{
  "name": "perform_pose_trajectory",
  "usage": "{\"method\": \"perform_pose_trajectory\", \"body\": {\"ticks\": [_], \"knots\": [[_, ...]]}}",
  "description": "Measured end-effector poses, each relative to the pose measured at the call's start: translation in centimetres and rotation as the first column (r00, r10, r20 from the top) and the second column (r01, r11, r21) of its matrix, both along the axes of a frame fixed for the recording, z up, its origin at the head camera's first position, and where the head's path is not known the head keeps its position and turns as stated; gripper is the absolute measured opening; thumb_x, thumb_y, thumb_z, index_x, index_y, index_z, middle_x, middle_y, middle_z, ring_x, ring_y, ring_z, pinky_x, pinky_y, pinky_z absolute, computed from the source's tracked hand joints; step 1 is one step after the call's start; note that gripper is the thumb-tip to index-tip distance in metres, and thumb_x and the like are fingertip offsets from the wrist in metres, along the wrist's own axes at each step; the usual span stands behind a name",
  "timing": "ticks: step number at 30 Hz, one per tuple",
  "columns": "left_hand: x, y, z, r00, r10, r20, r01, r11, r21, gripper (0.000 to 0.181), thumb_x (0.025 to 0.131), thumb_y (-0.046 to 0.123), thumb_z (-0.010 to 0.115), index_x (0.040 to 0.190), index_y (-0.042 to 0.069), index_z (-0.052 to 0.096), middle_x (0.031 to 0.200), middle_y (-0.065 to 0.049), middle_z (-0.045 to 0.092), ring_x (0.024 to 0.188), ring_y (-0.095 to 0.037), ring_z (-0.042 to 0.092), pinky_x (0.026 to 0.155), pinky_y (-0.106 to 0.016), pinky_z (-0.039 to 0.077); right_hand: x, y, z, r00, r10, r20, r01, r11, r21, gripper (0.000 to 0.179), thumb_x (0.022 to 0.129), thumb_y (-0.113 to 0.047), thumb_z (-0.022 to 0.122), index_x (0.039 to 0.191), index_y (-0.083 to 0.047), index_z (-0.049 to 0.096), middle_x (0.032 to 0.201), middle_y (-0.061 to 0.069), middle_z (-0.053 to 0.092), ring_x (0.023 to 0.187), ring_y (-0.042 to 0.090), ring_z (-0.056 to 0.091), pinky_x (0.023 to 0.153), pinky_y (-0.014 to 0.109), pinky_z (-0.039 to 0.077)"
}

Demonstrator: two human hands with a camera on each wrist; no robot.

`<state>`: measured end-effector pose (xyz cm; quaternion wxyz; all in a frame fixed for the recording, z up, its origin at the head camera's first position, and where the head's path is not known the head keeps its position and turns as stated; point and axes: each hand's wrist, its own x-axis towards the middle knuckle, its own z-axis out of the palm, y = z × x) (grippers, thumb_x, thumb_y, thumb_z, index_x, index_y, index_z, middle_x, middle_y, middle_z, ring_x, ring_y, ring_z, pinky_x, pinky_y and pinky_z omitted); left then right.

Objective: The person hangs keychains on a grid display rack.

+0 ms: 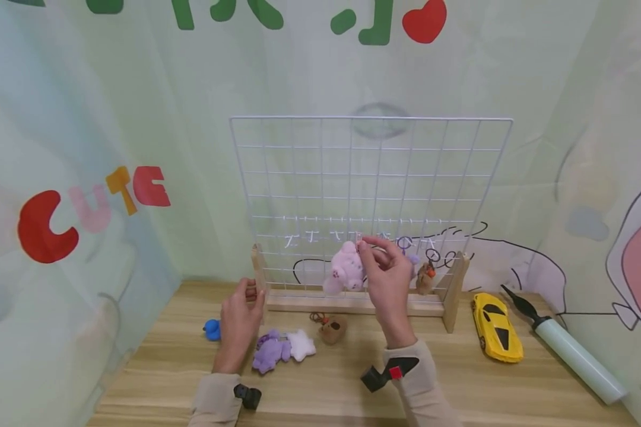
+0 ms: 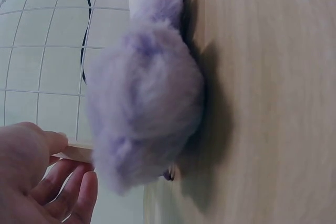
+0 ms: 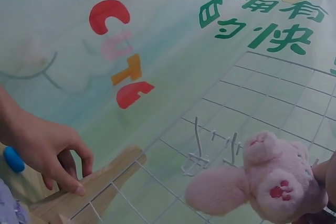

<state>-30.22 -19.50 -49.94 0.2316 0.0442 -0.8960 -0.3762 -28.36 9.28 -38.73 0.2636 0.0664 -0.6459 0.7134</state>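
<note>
A white wire grid [image 1: 374, 162] stands upright in a wooden base, with a row of small white hooks [image 1: 312, 235] low on it. My right hand [image 1: 389, 284] pinches a pink plush keychain [image 1: 347, 268] by its top, in front of the hooks. In the right wrist view the plush [image 3: 283, 182] shows a red paw mark; whether its loop touches a hook cannot be told. My left hand [image 1: 241, 311] holds the left wooden post [image 3: 113, 182] between thumb and fingers. A brown plush keychain [image 1: 425, 279] hangs at the right; a purple one beside it is mostly hidden by my right hand.
On the table before the grid lie a purple plush [image 1: 269, 351], a white star plush [image 1: 301, 346] and a brown plush [image 1: 333, 330]. A blue toy duck [image 1: 212, 330] sits left of my left hand. Rightward are a yellow toy car [image 1: 497, 327] and a hand pump [image 1: 571, 350].
</note>
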Motion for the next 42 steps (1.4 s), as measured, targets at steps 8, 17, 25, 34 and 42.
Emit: {"method": "perform_pose_trajectory", "body": {"ticks": [8,17,25,34,42], "knots": [[-0.1,0.0,0.3,1.0,0.007,-0.01,-0.007,1.0,-0.009,0.029,0.107,0.019,0.07,0.13,0.003,0.064,0.122,-0.023,0.079,0.111,-0.04,0.078,0.09,-0.057,0.066,0.2,0.3,0.1,1.0,-0.029,0.006,0.029,0.998,0.051,0.018,0.103,-0.024,0.078,0.117,-0.013,0.079,0.111,0.01,0.083,0.095,0.018,0.076,0.075,0.019,0.061],[0.0,-0.3,0.0,1.0,0.011,-0.008,-0.011,1.0,-0.002,0.029,0.107,0.018,0.07,0.13,0.002,0.064,0.122,-0.024,0.078,0.11,-0.04,0.078,0.087,-0.056,0.067,2.3,2.2,0.9,0.993,-0.109,-0.048,0.115,0.979,0.17,0.018,0.104,-0.02,0.075,0.12,-0.012,0.078,0.118,0.005,0.077,0.11,0.017,0.068,0.093,0.018,0.055],[0.1,-0.3,-0.3,1.0,0.008,-0.027,-0.008,1.0,-0.004,0.028,0.107,0.018,0.071,0.129,0.002,0.064,0.12,-0.024,0.079,0.108,-0.04,0.078,0.087,-0.056,0.067,4.4,3.6,0.4,0.996,0.007,-0.091,0.021,0.952,0.306,0.015,0.103,-0.014,0.076,0.117,-0.01,0.079,0.113,0.005,0.079,0.103,0.013,0.07,0.092,0.017,0.057],[-0.1,0.0,-0.2,1.0,0.005,-0.022,-0.005,1.0,-0.009,0.029,0.107,0.018,0.07,0.13,0.001,0.064,0.122,-0.024,0.079,0.11,-0.041,0.078,0.089,-0.057,0.066,5.1,4.9,-3.4,0.997,0.065,-0.042,-0.038,0.884,0.466,0.009,0.101,-0.013,0.078,0.109,-0.015,0.08,0.105,-0.002,0.081,0.094,0.01,0.072,0.085,0.021,0.061],[0.0,0.0,-0.1,1.0,0.003,-0.015,-0.003,1.0,0.004,0.029,0.107,0.018,0.071,0.13,0.002,0.065,0.122,-0.024,0.079,0.11,-0.04,0.078,0.09,-0.057,0.066,4.8,6.8,-7.1,0.998,0.069,-0.01,-0.052,0.834,0.55,0.013,0.099,-0.01,0.08,0.11,-0.015,0.08,0.105,-0.002,0.082,0.093,0.011,0.074,0.083,0.026,0.064]]}}
